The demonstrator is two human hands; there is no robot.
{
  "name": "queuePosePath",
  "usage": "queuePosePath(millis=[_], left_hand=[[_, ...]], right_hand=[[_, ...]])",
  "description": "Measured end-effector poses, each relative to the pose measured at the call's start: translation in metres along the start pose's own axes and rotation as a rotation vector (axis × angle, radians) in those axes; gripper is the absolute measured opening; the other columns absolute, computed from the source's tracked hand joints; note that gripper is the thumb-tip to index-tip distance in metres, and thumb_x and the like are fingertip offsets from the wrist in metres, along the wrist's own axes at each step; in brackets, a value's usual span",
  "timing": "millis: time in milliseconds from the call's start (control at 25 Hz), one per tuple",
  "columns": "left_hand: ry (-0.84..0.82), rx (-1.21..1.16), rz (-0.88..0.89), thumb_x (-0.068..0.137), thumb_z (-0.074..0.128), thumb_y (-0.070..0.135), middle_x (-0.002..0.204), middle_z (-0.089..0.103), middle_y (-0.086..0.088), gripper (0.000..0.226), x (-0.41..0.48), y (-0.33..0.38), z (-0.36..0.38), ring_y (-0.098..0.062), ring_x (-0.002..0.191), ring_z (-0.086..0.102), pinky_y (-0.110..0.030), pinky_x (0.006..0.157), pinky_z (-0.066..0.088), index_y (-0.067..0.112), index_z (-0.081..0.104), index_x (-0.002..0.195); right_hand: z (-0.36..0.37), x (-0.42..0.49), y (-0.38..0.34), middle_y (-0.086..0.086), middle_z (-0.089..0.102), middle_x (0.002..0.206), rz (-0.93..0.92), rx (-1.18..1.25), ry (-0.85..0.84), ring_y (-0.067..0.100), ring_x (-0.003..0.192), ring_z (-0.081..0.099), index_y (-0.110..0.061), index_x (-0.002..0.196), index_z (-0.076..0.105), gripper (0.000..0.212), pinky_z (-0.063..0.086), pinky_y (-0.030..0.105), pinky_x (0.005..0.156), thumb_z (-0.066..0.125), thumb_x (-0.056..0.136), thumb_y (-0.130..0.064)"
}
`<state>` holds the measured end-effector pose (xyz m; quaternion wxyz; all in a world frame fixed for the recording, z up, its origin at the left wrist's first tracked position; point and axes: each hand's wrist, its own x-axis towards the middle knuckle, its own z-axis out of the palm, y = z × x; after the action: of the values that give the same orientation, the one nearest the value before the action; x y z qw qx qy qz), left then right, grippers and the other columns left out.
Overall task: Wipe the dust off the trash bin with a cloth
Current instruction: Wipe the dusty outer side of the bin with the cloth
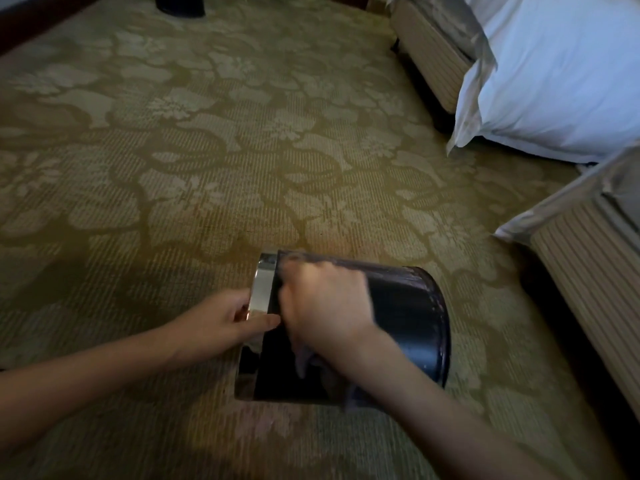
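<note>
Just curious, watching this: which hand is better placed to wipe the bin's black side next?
The right hand: it lies on the trash bin with the cloth, while the left hand grips the rim.

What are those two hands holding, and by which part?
The left hand grips the trash bin at its silver rim. The right hand holds a blurred cloth against the bin's black side.

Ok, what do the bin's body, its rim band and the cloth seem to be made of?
Bin body: glossy black, lacquered metal or hard plastic; bright streaks of light run along it. Rim band: polished metal, chrome-like; it mirrors its surroundings. Cloth under the right hand: pale, soft fabric by its limp folds, too blurred for more.
</note>
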<state>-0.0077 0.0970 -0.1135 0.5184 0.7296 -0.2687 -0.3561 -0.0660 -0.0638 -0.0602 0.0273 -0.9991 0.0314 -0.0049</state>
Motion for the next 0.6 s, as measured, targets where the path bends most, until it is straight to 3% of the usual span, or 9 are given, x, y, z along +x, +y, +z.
queuePosePath(millis=[80,160,400,480,600], left_hand=[[0.01,0.034,0.033,0.078,0.067,0.06,0.106,0.074,-0.012,0.053,-0.001,-0.001,0.0,-0.026,0.1,0.071,-0.05,0.091,0.053,0.018,0.068,0.108],[-0.005,0.004,0.011,0.085,0.065,0.046,0.106,0.075,-0.007,0.037,0.002,-0.002,0.001,-0.02,0.098,0.072,-0.046,0.089,0.056,0.019,0.068,0.11],[0.008,-0.003,-0.023,0.089,0.061,0.033,0.108,0.075,0.006,0.025,0.004,-0.002,0.0,-0.01,0.098,0.072,-0.035,0.084,0.06,0.024,0.067,0.111],[-0.01,0.004,-0.018,0.088,0.063,0.041,0.11,0.074,0.007,0.029,0.004,-0.002,0.0,-0.009,0.1,0.071,-0.036,0.086,0.059,0.025,0.067,0.112],[-0.015,0.031,-0.009,0.085,0.064,0.047,0.112,0.073,0.011,0.035,0.002,0.001,0.0,-0.007,0.103,0.07,-0.035,0.087,0.058,0.027,0.066,0.114]], right_hand=[[0.0,0.009,-0.015,0.003,0.068,0.09,-0.063,0.019,-0.004,0.026,0.082,0.064,-0.018,0.1,0.059,0.018,0.026,0.033,0.06,0.044,0.095,-0.027],[0.0,0.003,0.002,0.001,0.068,0.09,-0.033,-0.031,0.029,0.027,0.083,0.065,-0.023,0.102,0.061,0.021,0.026,0.033,0.06,0.043,0.095,-0.03],[-0.02,-0.057,0.125,0.001,0.071,0.09,0.485,-0.15,0.037,0.03,0.087,0.068,-0.033,0.105,0.067,0.034,0.038,0.034,0.065,0.038,0.098,-0.048],[-0.02,-0.062,0.132,-0.003,0.069,0.084,0.477,-0.19,0.039,0.025,0.083,0.068,-0.037,0.104,0.067,0.03,0.037,0.032,0.063,0.04,0.097,-0.047],[-0.013,-0.037,0.103,-0.001,0.066,0.084,0.386,-0.226,0.005,0.026,0.083,0.066,-0.027,0.097,0.067,0.027,0.033,0.031,0.061,0.043,0.093,-0.038]])
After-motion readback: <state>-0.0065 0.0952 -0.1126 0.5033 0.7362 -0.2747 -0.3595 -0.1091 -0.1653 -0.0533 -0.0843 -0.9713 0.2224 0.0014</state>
